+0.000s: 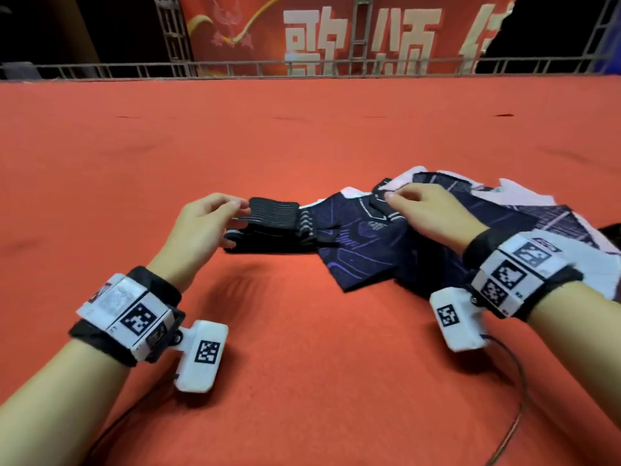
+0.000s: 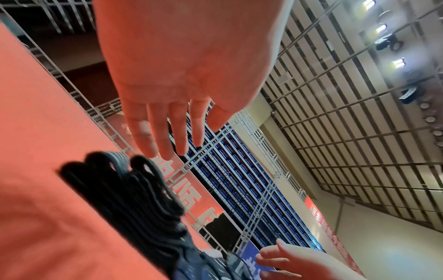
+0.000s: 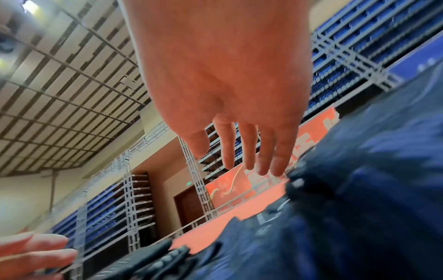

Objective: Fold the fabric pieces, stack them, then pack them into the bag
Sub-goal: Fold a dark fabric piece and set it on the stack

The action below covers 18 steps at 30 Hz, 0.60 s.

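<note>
A dark navy garment point(image 1: 356, 243) with purple lines lies crumpled on the red carpet point(image 1: 302, 146) at centre right, with pink and white fabric point(image 1: 524, 196) behind it. At its left end sits a black ribbed bundle point(image 1: 272, 223). My left hand point(image 1: 235, 223) is open around that bundle's end, and in the left wrist view its straight fingers point(image 2: 167, 144) hover just over the black folds point(image 2: 134, 193). My right hand point(image 1: 391, 196) reaches onto the garment's collar area. The right wrist view shows its fingers point(image 3: 263, 161) extended, their tips at the dark cloth point(image 3: 347, 208).
A metal railing point(image 1: 302, 67) runs along the carpet's far edge, with a red banner point(image 1: 336, 28) behind it. Thin cables point(image 1: 517, 398) trail from the wrist cameras over the near carpet. A dark item point(image 1: 613, 230) shows at the right edge.
</note>
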Available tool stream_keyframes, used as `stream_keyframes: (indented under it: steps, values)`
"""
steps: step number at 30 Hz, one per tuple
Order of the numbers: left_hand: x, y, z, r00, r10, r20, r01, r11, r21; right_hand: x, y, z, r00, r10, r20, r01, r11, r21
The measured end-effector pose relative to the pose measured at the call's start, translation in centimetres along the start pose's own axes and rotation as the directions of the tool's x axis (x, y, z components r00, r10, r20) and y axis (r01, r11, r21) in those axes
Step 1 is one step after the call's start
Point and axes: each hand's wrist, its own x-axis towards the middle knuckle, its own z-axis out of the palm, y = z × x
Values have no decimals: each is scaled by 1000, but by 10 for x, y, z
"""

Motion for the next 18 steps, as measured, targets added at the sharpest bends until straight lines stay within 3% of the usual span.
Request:
stream_keyframes:
  steps: [5,8,10,12,15,18]
  values:
    - [-17,41,87,971,-17,239,24,999,-27,-29,52,-46,993,103,-59,-103,995,2]
    - [-24,64,150,906,-37,421,45,999,-9,-44,80,-65,973,171,-155,-176,984,-23]
    - [-24,73,189,861,-60,504,47,998,38,-54,100,-73,949,228,-216,-223,974,48]
    - [-22,76,222,840,-97,534,-4,983,185,-66,115,-78,921,310,-236,-259,939,225]
    - [-10,73,249,839,-163,520,-105,888,448,-75,123,-81,888,427,-170,-312,831,461]
    - [1,70,255,870,-153,469,-78,897,436,-74,121,-80,867,489,-95,-328,705,629]
